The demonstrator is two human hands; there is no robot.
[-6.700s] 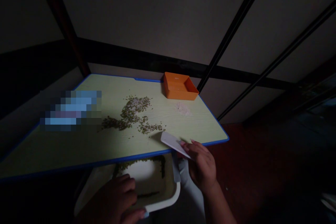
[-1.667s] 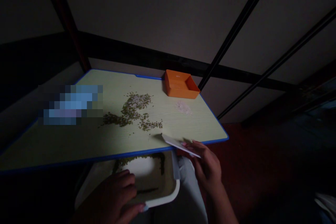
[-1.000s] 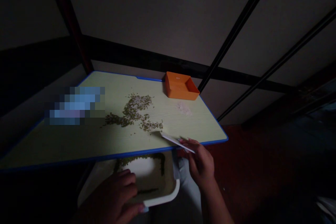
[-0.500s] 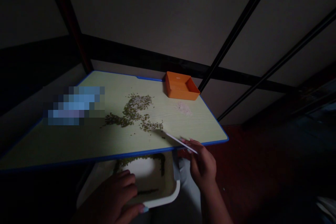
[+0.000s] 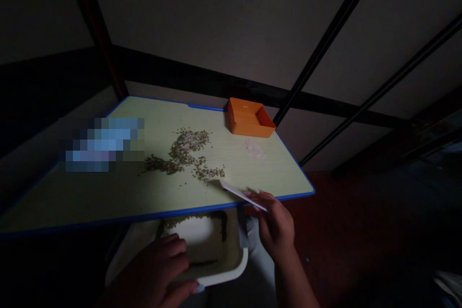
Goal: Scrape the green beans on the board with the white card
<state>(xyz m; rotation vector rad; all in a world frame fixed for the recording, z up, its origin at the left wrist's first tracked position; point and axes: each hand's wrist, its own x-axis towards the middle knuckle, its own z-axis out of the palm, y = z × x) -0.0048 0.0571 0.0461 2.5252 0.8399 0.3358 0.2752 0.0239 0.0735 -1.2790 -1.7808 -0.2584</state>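
My right hand (image 5: 277,224) is closed on a thin, flat white card (image 5: 242,193), pinched at one end. The card's far end hovers at or just over the table, close to a scatter of small green-brown beans (image 5: 188,147) mixed with white grains. Whether it touches the tabletop I cannot tell. Below the table's front edge, my left hand (image 5: 164,267) curls over the near rim of a white basin (image 5: 236,269), thumb outside and fingers inside. More green beans line the basin's far side. A small patch of white grains (image 5: 253,148) lies apart on the table.
An orange open box (image 5: 250,122) stands at the table's back right. The pale table (image 5: 119,192) has a blue edge. A blurred-out blue item (image 5: 104,144) sits at its left. Wall panels rise behind; the floor at right is dark red.
My right hand and the card have shifted slightly left and toward me, and the card shows more of its flat face. The left hand and basin stay put.
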